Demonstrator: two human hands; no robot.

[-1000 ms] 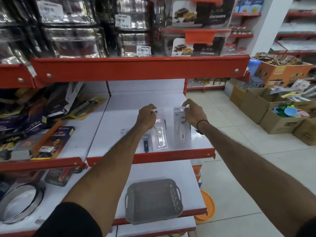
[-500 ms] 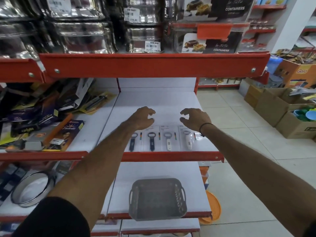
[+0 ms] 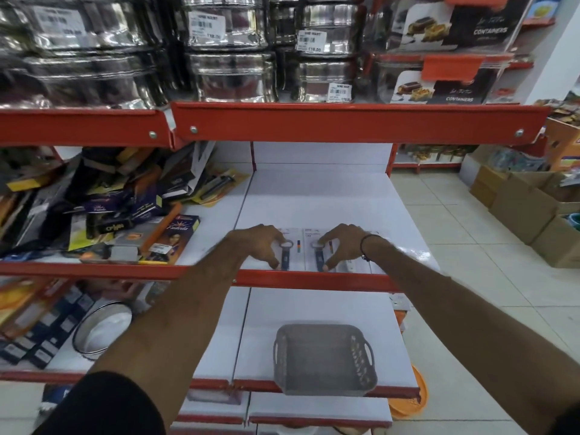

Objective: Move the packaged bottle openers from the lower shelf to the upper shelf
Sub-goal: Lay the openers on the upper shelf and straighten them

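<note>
1. Shop shelving: four packaged bottle openers (image 3: 317, 251) are laid along the upper shelf (image 3: 314, 202), front edge.
2. Left hand (image 3: 262, 243) and right hand (image 3: 340, 243) are spread wide, holding nothing, at 12 o'clock.
3. Packs could be nudged off the edge.

I see the white, red-edged upper shelf (image 3: 329, 199) mid-frame | packaged bottle openers (image 3: 287, 254) lie in a row at its front edge | lower shelf (image 3: 260, 334) beneath carries a grey basket (image 3: 323, 359) overhanging its front lip.

Red-edged shop shelving (image 3: 345, 122), tiled floor (image 3: 464, 246) — cardboard boxes (image 3: 527, 211)
</note>
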